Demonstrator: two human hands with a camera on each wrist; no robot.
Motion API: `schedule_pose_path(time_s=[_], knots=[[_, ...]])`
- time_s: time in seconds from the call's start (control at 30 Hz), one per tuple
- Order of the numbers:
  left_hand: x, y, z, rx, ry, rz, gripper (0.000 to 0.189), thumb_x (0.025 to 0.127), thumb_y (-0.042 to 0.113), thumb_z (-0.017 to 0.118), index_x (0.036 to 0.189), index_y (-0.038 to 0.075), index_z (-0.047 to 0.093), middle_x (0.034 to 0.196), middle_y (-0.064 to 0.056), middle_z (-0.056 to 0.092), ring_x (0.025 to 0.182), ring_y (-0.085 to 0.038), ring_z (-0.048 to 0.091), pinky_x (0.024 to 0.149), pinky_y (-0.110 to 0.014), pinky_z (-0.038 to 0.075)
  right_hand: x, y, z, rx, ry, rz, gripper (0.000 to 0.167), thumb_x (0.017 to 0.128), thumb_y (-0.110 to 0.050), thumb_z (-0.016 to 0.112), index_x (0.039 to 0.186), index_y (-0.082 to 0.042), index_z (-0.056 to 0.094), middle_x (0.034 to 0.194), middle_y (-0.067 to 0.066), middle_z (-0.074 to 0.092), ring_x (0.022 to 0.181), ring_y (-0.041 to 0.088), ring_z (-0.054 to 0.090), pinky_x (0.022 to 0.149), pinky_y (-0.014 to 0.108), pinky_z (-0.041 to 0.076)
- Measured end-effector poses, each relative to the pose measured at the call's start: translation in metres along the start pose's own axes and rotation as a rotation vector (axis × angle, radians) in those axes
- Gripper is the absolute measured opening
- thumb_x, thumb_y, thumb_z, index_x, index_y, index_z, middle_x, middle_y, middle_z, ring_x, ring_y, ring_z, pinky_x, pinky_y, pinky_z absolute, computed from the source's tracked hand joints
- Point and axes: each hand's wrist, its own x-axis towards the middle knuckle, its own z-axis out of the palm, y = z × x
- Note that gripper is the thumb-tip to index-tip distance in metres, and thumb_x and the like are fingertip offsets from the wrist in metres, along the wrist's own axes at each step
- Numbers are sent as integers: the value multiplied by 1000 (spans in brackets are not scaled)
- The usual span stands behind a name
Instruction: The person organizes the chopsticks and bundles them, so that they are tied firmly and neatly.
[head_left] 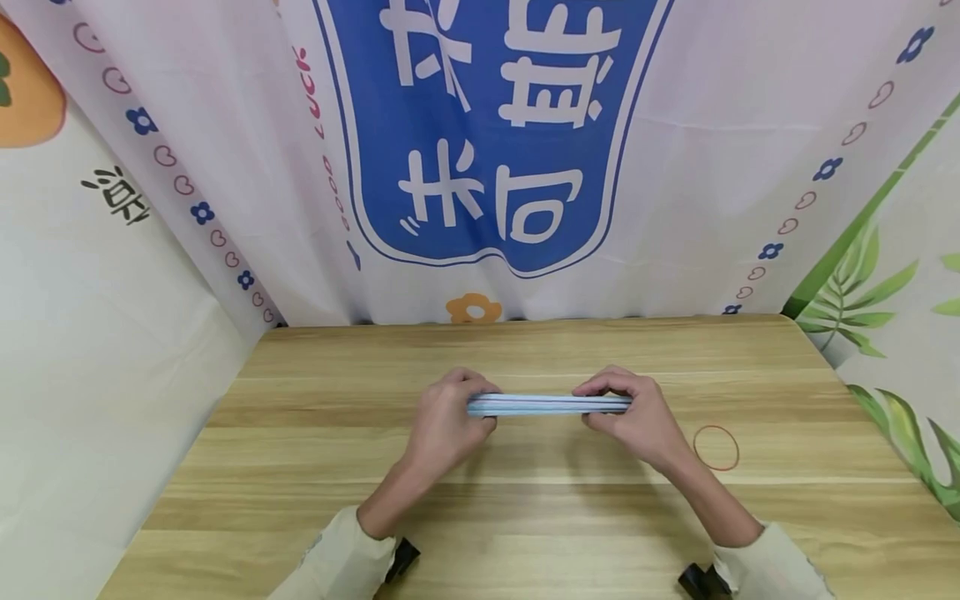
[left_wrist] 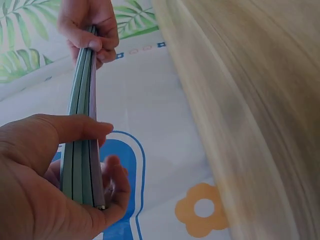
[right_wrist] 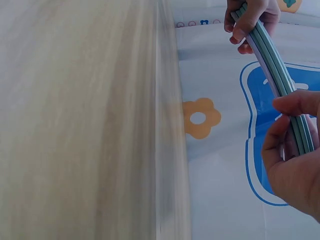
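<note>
A stack of thin booklets [head_left: 540, 405], pale blue-green with one lilac layer, is held level above the table and seen edge-on. My left hand [head_left: 450, 417] pinches its left end between thumb and fingers. At the opposite end, my right hand [head_left: 637, 417] grips it the same way. In the left wrist view the layers of the stack [left_wrist: 82, 105] lie flush together, with the thumb across their edges. The right wrist view shows the stack [right_wrist: 272, 60] slanting between both hands. The covers' faces are hidden.
A thin red rubber band [head_left: 738, 451] lies on the wooden table [head_left: 525, 525], right of my right hand. Behind the table's far edge hangs a printed cloth [head_left: 675, 250] with a blue panel. More patterned cloth hangs at both sides.
</note>
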Motion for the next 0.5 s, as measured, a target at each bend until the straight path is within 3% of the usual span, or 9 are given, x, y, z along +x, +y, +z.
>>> schedule_pose_path(time_s=[0.23,0.5], knots=[[3,1,-5,19,-69,35,17,79,-4,87,91,7,82,86,-3,75,70,-9,58,65,-23,51,0,-1,-5,15,4,-15,31,79,8,86,105,-8,84,104,2,76,94,12,68,78,23,56],[7,-2,-7,51,-18,76,20,75,-5,86,89,9,85,80,0,77,65,-7,55,62,-21,49,-2,-3,-5,45,23,-18,29,79,6,87,105,-6,84,105,3,74,94,12,68,77,22,56]])
